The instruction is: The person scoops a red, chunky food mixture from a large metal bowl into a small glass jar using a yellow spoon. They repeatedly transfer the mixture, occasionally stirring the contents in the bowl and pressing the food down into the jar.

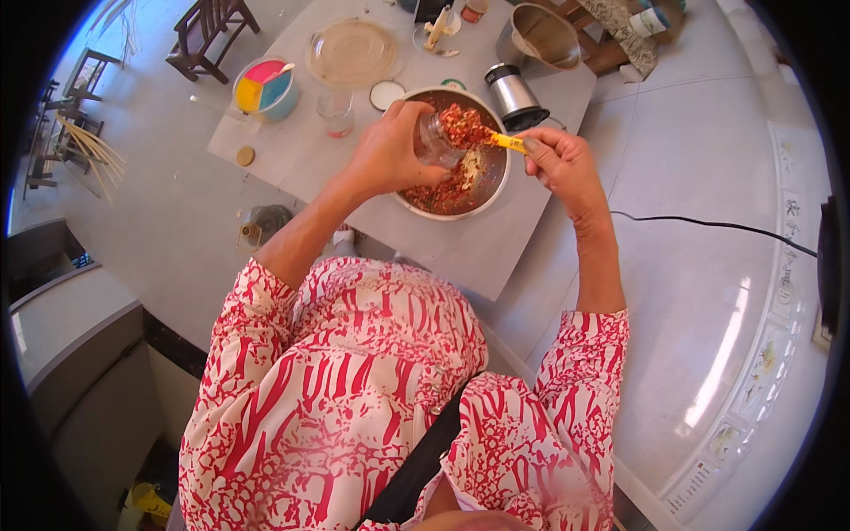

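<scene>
My left hand [398, 149] grips a clear glass jar [438, 147], tilted over a metal bowl [495, 192]. Between thumb and fingers, my right hand [554, 159] holds the yellow handle of a spoon [508, 141]. The spoon's head is at the jar's mouth, hidden by a heap of chopped red chili mixture [461, 125]. More of this mixture lies in the bowl, spread over its bottom and sides. A round white lid [386, 95] rests on the table just beyond the bowl, and a second glass jar [335, 114] stands left of it.
On the table [451, 249] are a tub with pink, yellow and blue sections [265, 89], a clear round lid [352, 53], a small gold lid [245, 156], a steel grinder [514, 93] and a large metal pot [544, 36]. A big bottle [265, 224] stands on the floor; a black cord [710, 223] crosses at right.
</scene>
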Demonstrator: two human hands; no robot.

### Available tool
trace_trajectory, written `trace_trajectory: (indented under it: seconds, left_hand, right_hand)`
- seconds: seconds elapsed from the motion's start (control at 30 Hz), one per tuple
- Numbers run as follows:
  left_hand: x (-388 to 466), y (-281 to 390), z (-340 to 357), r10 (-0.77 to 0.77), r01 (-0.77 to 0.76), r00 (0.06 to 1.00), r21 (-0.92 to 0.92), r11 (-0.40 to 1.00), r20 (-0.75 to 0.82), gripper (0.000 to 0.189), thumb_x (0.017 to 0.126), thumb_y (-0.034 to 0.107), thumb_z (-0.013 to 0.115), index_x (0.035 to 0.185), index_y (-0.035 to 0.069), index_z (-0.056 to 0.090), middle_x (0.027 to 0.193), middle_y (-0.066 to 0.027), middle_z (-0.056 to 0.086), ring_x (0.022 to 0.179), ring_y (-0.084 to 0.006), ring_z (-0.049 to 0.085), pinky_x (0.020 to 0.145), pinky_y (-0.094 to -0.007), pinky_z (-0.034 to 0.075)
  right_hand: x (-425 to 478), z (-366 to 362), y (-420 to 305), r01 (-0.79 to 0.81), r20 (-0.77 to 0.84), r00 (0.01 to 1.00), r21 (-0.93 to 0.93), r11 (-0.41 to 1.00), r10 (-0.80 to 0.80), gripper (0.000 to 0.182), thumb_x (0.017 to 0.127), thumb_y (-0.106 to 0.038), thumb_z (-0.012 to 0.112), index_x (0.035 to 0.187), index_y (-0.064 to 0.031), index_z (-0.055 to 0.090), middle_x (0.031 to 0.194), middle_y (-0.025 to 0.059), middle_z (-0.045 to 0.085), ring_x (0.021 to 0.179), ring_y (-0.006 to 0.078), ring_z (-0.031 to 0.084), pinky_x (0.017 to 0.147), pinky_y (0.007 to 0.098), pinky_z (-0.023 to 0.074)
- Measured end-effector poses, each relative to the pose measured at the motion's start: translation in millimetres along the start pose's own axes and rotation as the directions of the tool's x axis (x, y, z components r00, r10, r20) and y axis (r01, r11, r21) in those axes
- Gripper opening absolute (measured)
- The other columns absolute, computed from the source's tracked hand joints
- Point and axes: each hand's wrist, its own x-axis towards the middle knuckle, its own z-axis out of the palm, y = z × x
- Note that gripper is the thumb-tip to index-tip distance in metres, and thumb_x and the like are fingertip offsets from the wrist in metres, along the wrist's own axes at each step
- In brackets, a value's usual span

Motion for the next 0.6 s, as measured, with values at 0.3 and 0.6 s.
trace_trajectory:
  seconds: [0.3,0.6]
  left_hand:
    - [2.1,4.8,-6.1,0.043,-0.043,0.996,-0.002,0.999,-0.077,0.085,0.062,0.031,0.091,0.134,0.003,0.056,0.123,-0.0161,0.059,0.108,-0.0309,0.063,0.092,-0.0395,0.052]
    - [10.3,15.6,0.7,0.097,-0.115,0.967,-0.063,0.991,-0.237,0.081,0.062,0.03,0.09,0.13,0.002,0.057,0.122,-0.0162,0.061,0.113,-0.0325,0.063,0.097,-0.0411,0.05]
  right_hand:
    - [17.5,5.1,-10.0,0.107,0.015,0.994,-0.302,0.947,-0.108,0.019,0.101,-0.013,0.06,0.106,-0.0007,0.074,0.07,-0.001,0.061,0.065,0.0063,0.054,0.061,0.0241,0.0432]
    - [10.8,28.4,-41.6,0.434,0.184,0.865,-0.743,0.51,-0.467,0.018,0.094,-0.004,0.063,0.111,-0.0019,0.071,0.076,0.0021,0.061,0.07,0.0127,0.06,0.063,0.0283,0.0479]
